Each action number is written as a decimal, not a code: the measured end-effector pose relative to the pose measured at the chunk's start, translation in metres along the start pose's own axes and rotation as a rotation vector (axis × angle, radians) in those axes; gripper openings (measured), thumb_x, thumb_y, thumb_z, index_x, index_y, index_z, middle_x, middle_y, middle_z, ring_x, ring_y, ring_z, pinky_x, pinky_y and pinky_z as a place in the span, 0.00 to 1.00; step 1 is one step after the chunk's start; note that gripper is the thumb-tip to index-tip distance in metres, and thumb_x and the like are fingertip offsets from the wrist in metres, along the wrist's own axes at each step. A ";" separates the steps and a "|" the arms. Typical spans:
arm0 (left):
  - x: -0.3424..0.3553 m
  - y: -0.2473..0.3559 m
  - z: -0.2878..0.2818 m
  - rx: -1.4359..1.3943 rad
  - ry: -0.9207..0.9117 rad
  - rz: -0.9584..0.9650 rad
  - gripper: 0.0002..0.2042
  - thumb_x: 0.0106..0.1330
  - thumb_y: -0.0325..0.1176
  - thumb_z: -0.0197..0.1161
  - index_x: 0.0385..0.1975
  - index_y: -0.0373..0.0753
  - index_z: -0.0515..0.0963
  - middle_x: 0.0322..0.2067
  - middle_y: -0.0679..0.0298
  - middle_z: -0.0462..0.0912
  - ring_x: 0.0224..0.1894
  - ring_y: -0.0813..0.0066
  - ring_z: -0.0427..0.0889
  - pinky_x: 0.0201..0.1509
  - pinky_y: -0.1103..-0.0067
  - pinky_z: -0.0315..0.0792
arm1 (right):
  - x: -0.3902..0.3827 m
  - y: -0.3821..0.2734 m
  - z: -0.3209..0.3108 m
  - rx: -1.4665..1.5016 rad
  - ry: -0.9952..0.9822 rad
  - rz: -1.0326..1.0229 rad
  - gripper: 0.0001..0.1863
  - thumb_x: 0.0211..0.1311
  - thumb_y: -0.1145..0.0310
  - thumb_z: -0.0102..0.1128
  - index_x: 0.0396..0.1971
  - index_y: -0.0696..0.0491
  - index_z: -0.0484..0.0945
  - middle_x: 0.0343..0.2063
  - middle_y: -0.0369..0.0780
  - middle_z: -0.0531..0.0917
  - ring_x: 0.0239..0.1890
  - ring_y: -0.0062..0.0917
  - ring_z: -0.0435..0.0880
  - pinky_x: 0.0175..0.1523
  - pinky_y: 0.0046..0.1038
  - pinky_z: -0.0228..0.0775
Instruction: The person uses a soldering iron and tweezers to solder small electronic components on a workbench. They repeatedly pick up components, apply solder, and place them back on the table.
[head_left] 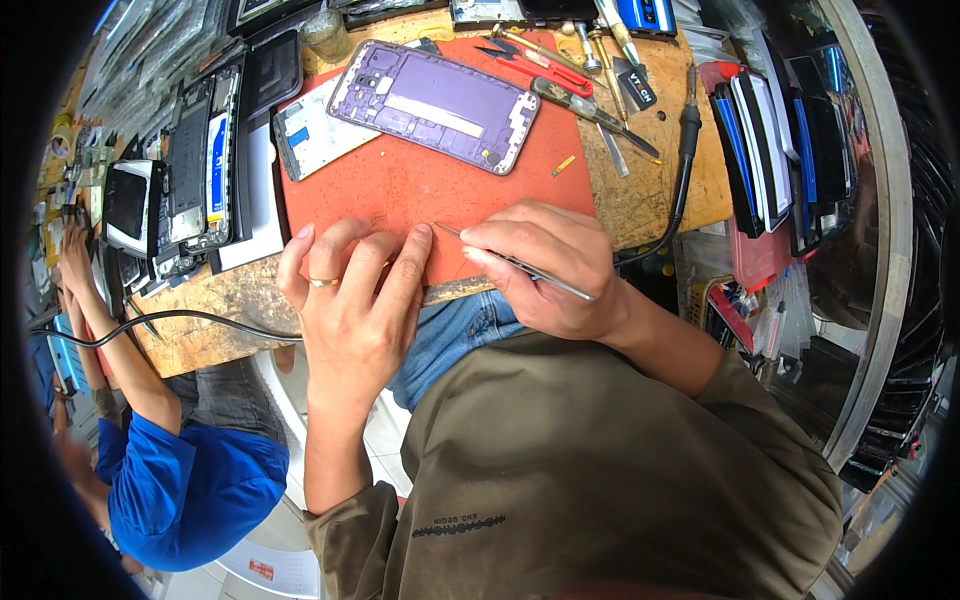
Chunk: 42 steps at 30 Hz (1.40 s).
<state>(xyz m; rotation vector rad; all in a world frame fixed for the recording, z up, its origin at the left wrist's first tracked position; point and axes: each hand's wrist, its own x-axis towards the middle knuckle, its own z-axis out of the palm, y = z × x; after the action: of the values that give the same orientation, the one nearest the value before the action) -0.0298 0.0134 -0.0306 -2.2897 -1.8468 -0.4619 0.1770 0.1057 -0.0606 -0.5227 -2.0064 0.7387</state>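
Note:
My right hand (545, 260) pinches slim metal tweezers (545, 275), their tip pointing left and close to my left index fingertip. On the orange-red mat (350, 190), my left hand (355, 300) rests with fingers spread and fingertips down, a ring on one finger. Whatever may lie under the index fingertip is too small to make out. Beyond both hands lies a purple phone frame (435, 108), partly over a white-silver phone plate (320, 130). A small yellow strip (563, 166) sits on the mat to the right.
Red-handled cutters (550, 72), a knife-like tool (580, 100) and screwdrivers lie at the back. An opened phone (200, 160) is at left. A black cable (685, 150) hangs over the right edge. Stacked phones (765, 150) stand farther right. A co-worker in a blue shirt (190, 490) sits left.

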 end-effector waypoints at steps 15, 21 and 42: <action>0.005 0.001 0.001 0.074 0.007 0.045 0.18 0.62 0.36 0.70 0.53 0.50 0.88 0.40 0.72 0.79 0.56 0.69 0.79 0.75 0.57 0.62 | -0.001 -0.001 0.002 -0.066 -0.022 -0.091 0.15 0.55 0.86 0.72 0.43 0.63 0.84 0.32 0.46 0.86 0.30 0.38 0.88 0.34 0.34 0.80; 0.004 0.002 0.002 0.063 0.014 0.035 0.17 0.62 0.36 0.70 0.52 0.50 0.89 0.40 0.71 0.80 0.56 0.68 0.79 0.75 0.56 0.62 | -0.005 0.001 0.003 -0.107 -0.024 -0.158 0.17 0.54 0.86 0.72 0.45 0.64 0.83 0.31 0.46 0.86 0.29 0.38 0.87 0.33 0.35 0.80; -0.014 0.034 0.000 -0.130 0.114 -0.129 0.13 0.62 0.35 0.77 0.47 0.50 0.89 0.43 0.72 0.83 0.58 0.66 0.78 0.74 0.57 0.58 | -0.009 -0.029 -0.036 -0.259 -0.326 -0.048 0.07 0.56 0.79 0.73 0.30 0.56 0.81 0.29 0.38 0.77 0.31 0.33 0.76 0.37 0.36 0.65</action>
<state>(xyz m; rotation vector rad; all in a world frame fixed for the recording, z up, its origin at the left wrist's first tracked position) 0.0008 -0.0073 -0.0329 -2.1794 -1.9693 -0.7361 0.2106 0.0894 -0.0316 -0.5268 -2.4299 0.5645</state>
